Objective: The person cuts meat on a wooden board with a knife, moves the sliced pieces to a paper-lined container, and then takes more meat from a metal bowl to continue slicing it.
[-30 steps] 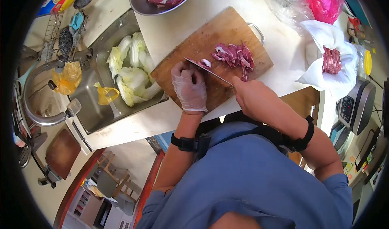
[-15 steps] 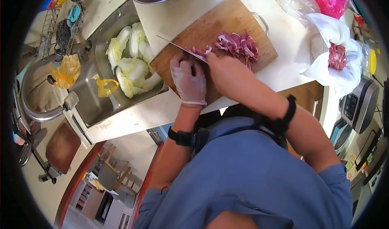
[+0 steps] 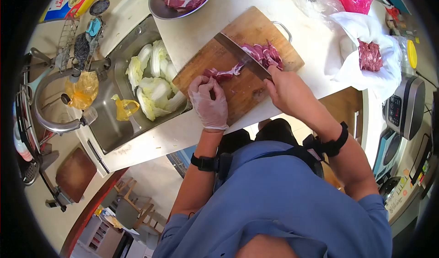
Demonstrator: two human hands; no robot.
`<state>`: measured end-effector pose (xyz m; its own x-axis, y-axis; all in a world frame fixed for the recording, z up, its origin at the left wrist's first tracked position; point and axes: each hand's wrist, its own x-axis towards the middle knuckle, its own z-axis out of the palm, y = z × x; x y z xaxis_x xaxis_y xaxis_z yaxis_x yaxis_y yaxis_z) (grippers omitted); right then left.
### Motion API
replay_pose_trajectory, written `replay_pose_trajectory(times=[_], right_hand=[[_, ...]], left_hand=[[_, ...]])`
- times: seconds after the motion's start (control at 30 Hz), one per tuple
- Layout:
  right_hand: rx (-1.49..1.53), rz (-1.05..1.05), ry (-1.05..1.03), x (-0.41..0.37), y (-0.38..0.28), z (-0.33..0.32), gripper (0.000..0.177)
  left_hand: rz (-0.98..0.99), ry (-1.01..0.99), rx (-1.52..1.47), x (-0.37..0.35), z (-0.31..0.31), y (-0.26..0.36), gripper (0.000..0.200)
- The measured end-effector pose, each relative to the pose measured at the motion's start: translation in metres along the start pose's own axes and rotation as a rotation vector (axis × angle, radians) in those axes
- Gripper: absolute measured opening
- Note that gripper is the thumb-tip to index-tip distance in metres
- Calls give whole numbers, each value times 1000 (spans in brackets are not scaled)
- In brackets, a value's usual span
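Knife (image 3: 242, 55) farther from left hand (image 3: 209, 105)

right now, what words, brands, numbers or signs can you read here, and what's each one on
"LABOUR": on the blue, white and yellow packet, top left.
Smaller print on that packet: too small to read.
Marks on the control panel of the countertop appliance, right: too small to read.
Marks on the light surface, lower right: too blurred to read.

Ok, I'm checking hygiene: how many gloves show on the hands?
1: a translucent glove on the left hand; the right hand, holding the knife, looks bare.
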<state>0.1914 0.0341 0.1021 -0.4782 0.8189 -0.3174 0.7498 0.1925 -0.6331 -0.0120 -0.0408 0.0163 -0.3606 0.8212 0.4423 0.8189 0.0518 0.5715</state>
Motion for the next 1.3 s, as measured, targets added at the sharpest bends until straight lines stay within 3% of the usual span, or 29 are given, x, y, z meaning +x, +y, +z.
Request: replay_pose_trajectory(times=[0.2, 0.33, 0.4, 0.5, 0.63, 0.83, 0.9, 1.03, 1.1, 1.3], right_hand=[[-22, 73, -63, -14, -24, 8, 18], [-15, 82, -55, -10, -27, 25, 17], [-7, 85, -63, -7, -27, 33, 17], [-31, 71, -50, -14, -25, 42, 15], [-72, 112, -114, -51, -15, 37, 12], [-76, 142, -27, -53, -6, 2, 14], [-71, 156, 1, -53, -3, 4, 15], [-61, 156, 1, -54, -9, 1, 15], [-46, 160, -12, -55, -14, 1, 15], [-59, 128, -66, -45, -19, 15, 14]], left_hand=[[-155, 97, -153, 4, -1, 9, 15], [-129, 54, -138, 16, 0, 13, 24], [-6, -89, 1, 16, -3, 5, 27], [22, -177, 32, 17, -6, -1, 27], [50, -222, 1, 25, -7, -11, 27], [99, -330, -53, 31, -24, -14, 27], [128, -493, 51, 35, -32, -11, 27], [177, -515, 87, 32, -30, -10, 27], [199, -369, 31, 27, -24, -7, 25], [193, -313, -58, 14, -16, -3, 26]])
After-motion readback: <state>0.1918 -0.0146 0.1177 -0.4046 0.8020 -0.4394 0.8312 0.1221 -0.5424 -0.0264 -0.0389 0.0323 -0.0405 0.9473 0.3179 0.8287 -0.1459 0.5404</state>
